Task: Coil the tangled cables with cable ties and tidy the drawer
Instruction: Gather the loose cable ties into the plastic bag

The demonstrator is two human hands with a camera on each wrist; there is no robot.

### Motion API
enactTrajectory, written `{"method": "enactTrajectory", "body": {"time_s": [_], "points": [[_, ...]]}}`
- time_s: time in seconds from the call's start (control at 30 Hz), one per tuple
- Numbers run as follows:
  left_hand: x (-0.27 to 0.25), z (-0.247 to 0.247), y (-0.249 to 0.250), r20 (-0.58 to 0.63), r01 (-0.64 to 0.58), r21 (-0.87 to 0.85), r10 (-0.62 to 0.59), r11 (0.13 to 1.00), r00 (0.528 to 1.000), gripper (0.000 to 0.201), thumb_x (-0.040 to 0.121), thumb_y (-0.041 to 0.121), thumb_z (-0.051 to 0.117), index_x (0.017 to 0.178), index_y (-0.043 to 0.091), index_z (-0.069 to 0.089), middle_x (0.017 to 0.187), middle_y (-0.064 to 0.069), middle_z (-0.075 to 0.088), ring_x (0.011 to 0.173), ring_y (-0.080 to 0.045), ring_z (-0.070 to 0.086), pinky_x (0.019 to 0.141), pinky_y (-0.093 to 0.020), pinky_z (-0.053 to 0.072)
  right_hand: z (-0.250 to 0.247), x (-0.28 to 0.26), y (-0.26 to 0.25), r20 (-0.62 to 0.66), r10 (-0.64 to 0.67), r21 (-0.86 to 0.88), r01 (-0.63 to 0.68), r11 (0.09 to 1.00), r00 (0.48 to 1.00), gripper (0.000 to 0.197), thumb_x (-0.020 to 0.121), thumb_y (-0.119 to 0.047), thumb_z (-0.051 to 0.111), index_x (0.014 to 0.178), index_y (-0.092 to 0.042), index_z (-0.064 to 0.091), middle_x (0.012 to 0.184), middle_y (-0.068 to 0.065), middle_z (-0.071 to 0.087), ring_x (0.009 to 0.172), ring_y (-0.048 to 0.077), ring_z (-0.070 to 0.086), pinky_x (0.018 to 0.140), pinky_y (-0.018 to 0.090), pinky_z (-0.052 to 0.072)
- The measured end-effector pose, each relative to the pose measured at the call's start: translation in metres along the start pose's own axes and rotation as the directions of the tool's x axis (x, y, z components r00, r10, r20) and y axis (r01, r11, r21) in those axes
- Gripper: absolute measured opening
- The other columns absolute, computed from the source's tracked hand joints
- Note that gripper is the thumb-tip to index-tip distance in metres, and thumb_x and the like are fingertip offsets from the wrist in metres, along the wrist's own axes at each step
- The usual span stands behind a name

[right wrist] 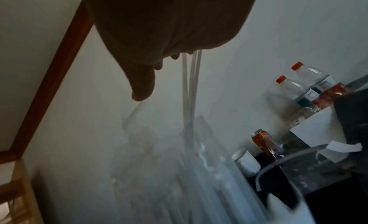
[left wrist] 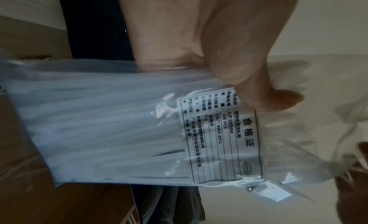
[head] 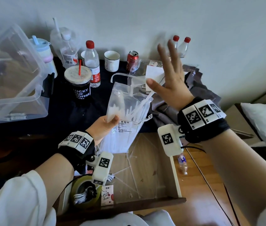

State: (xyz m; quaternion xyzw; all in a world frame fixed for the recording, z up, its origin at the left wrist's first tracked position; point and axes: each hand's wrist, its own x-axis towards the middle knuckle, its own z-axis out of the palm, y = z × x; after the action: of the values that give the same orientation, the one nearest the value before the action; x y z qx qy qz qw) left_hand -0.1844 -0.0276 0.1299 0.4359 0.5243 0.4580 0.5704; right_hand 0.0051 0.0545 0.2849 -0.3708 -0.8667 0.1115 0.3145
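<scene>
Cable ties (head: 129, 111) sat in their clear bag (head: 122, 132), held upright over the open drawer (head: 147, 175) by my left hand (head: 103, 128), thumb pinching its edge. Drawing ties straight upward seemed best. My right hand (head: 171, 82) was raised above the desk (head: 73, 111), fingers spread; whether it gripped ties I couldn't tell.

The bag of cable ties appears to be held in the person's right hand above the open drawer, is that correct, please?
Not quite: the left hand holds the bag of cable ties above the open drawer. The head view shows it; the right hand is raised beyond the bag's top.
</scene>
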Motion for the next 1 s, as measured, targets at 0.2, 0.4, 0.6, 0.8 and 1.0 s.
{"method": "enactTrajectory", "body": {"time_s": [0.2,0.4,0.6,0.8,1.0], "points": [[-0.004,0.005,0.002,0.006,-0.023,-0.031,0.023,0.999,1.000,0.099,0.047,0.085,0.065,0.105,0.005,0.059,0.100,-0.013,0.055,0.097,-0.020,0.044,0.092,-0.036,0.031,0.013,-0.010,-0.004,-0.042,-0.152,0.077,0.155,0.985,0.987,0.066,0.089,-0.034,0.054,0.140,0.001,0.033,0.150,0.025,0.019,0.142,0.024,0.014,0.118,0.033,0.013],[-0.007,0.006,0.008,0.012,-0.051,-0.030,0.051,0.998,0.999,0.092,0.042,0.083,0.069,0.102,0.014,0.065,0.105,0.004,0.072,0.106,-0.007,0.063,0.096,-0.020,0.044,0.009,0.002,0.002,-0.190,-0.003,0.146,0.031,0.989,0.982,0.070,0.088,-0.029,0.059,0.143,-0.003,0.026,0.152,0.025,0.005,0.144,0.033,0.002,0.120,0.038,0.009],[-0.012,0.012,0.015,0.043,-0.031,-0.066,0.034,0.997,0.998,0.097,0.039,0.082,0.069,0.108,0.014,0.064,0.113,0.002,0.070,0.112,-0.009,0.062,0.096,-0.024,0.042,0.019,-0.009,0.001,0.069,-0.082,0.204,0.066,0.977,0.994,0.035,0.093,-0.015,0.047,0.122,0.004,0.053,0.113,0.009,0.058,0.099,0.005,0.049,0.088,0.004,0.036],[-0.014,0.013,0.019,0.060,-0.020,-0.093,0.025,0.996,0.998,0.097,0.043,0.081,0.069,0.114,0.015,0.063,0.118,0.001,0.068,0.115,-0.010,0.060,0.101,-0.029,0.039,0.027,-0.018,-0.007,0.111,-0.148,0.247,0.117,0.962,0.983,0.069,0.089,-0.018,0.056,0.144,0.001,0.019,0.150,0.015,0.028,0.138,0.026,0.030,0.113,0.033,0.026],[-0.015,0.010,0.019,0.040,-0.013,-0.054,0.015,0.998,0.999,0.093,0.040,0.084,0.066,0.107,0.019,0.067,0.113,0.006,0.070,0.110,-0.004,0.061,0.100,-0.026,0.038,0.029,-0.025,0.000,0.184,-0.136,0.149,0.109,0.983,0.974,0.065,0.090,-0.025,0.054,0.145,-0.008,0.024,0.144,0.008,0.040,0.131,0.020,0.040,0.107,0.039,0.037]]}}
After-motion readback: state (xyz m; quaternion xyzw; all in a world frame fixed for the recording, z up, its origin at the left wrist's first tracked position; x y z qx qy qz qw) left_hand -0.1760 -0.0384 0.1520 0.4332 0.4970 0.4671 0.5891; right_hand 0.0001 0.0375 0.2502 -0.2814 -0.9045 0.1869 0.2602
